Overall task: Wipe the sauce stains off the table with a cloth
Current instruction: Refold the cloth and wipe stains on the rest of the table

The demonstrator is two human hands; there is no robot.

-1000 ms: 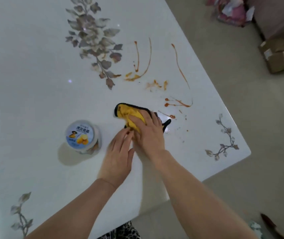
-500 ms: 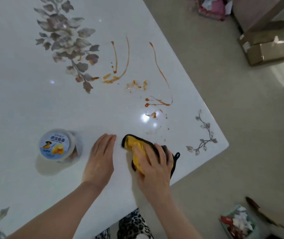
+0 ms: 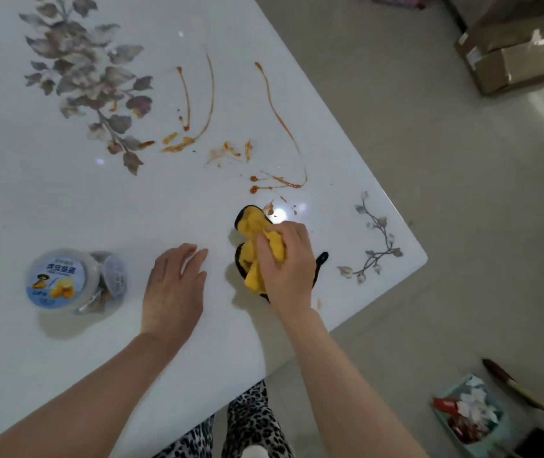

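Your right hand [image 3: 285, 262] gripped the bunched cloth [image 3: 253, 226] mid-wipe; your left hand [image 3: 174, 289] rested flat on the surface [image 3: 65, 200]. The sauce stains [image 3: 277, 183] just beyond the cloth likely needed the next stroke.

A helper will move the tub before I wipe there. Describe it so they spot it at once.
Start at the white table. On its near side, to the left of the flat left hand, stands a round plastic tub. Unlike the yellow cloth nearby, it carries a blue label picturing yellow food.
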